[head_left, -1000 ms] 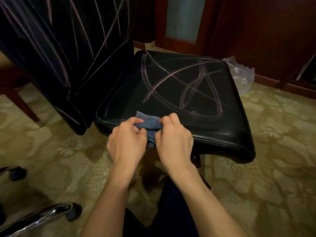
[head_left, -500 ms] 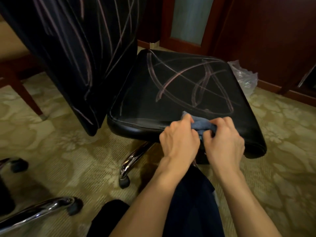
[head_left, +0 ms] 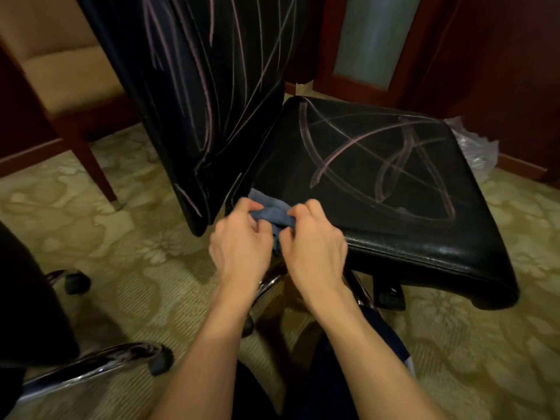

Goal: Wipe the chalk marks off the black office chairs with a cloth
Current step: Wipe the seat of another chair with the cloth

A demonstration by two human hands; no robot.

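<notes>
A black office chair stands in front of me, its seat [head_left: 394, 225] crossed by pale pink chalk lines and its backrest [head_left: 194, 86] streaked with more. A small blue cloth [head_left: 274, 215] lies bunched at the seat's near left corner. My left hand [head_left: 239, 244] and my right hand [head_left: 312, 244] both grip the cloth, fingers curled into it from either side. Most of the cloth is hidden between the hands.
The chair's chrome base [head_left: 269, 286] shows under the seat. Another chair's chrome leg and caster [head_left: 157, 362] sit at the lower left. A wooden chair [head_left: 75, 131] stands at the left, a crumpled clear plastic bag [head_left: 478, 150] by the wooden wall at the right. Patterned carpet covers the floor.
Both hands and the cloth slid right along the seat's front edge, then back to its near left corner. The view has shifted with them.
</notes>
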